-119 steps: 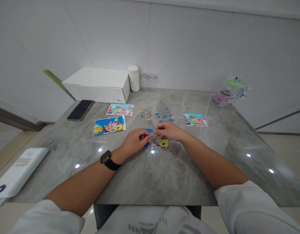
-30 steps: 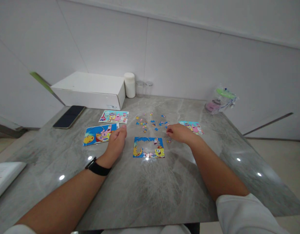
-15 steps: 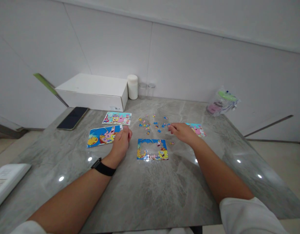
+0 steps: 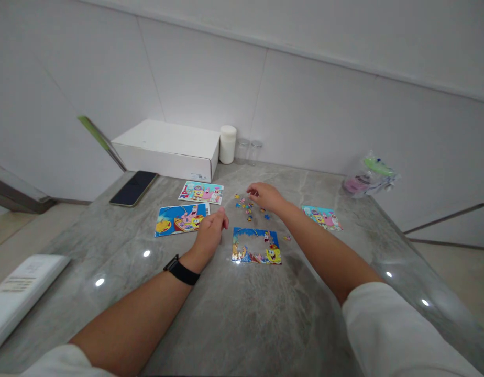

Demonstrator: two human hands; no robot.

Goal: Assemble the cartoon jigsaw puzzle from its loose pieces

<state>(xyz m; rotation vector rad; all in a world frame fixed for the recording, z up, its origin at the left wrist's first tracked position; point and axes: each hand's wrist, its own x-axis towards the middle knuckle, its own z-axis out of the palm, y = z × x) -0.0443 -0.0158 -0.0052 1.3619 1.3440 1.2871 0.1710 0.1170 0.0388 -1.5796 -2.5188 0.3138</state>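
Note:
A partly assembled jigsaw puzzle [image 4: 273,255] lies in front of me, its border joined around a bare middle. Loose jigsaw pieces [image 4: 249,211] are scattered beyond it, and a single piece [image 4: 287,237] rests just off its right side. Over the scattered pieces hovers my right hand [image 4: 267,196], fingers bent and slightly apart, with nothing visible between them. My left hand [image 4: 211,229] is curled closed on the table, left of the puzzle, at the edge of a blue picture card [image 4: 175,220]. Whatever its fingers may hold is hidden.
Picture cards lie at the back left [image 4: 200,192] and to the right [image 4: 323,218]. Behind them are a white box [image 4: 163,157], a white bottle [image 4: 228,144] and two clear jars. A phone [image 4: 134,188] sits left, a plastic bag [image 4: 370,178] back right, a white device [image 4: 25,288] front left.
My right hand has moved left across the loose pieces, away from the right-hand card, and its fingers have loosened. My left hand stays beside the blue card. The view has shifted slightly.

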